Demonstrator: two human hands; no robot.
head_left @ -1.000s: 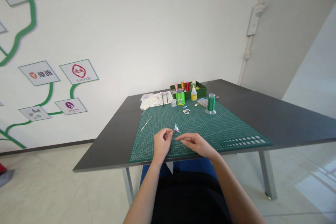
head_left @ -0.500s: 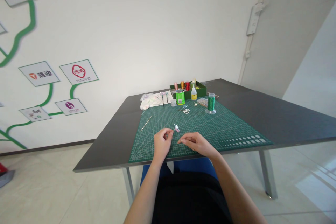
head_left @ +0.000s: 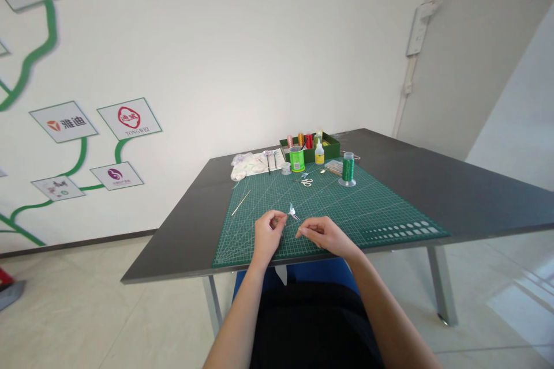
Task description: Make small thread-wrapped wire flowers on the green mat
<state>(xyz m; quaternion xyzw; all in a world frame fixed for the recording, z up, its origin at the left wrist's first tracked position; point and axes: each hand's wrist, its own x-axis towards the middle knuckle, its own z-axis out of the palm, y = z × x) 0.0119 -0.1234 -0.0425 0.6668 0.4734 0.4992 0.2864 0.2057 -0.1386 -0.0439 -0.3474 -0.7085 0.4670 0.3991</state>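
Above the near part of the green cutting mat (head_left: 255,202), my left hand (head_left: 269,232) is closed in a pinch. From its fingertips sticks out a small white and pink flower-like piece (head_left: 292,212), too small to make out in detail. My right hand (head_left: 319,232) is just to the right, its thumb and fingers pressed together. Whether a thread or anything else is between those fingers cannot be seen. A thin stick (head_left: 241,203) lies on the mat beyond my left hand, and white-handled scissors (head_left: 306,182) lie farther back.
A green thread spool (head_left: 348,168) stands on the mat's right side. Along the back are a green can (head_left: 296,159), a glue bottle (head_left: 319,153), a green box (head_left: 332,147) with thread spools, and white material (head_left: 242,167). The black table (head_left: 182,225) surrounds the mat.
The flower-like piece has turned in my left fingertips and points more upright. My right hand has shifted slightly to the right. My left hand has barely moved.
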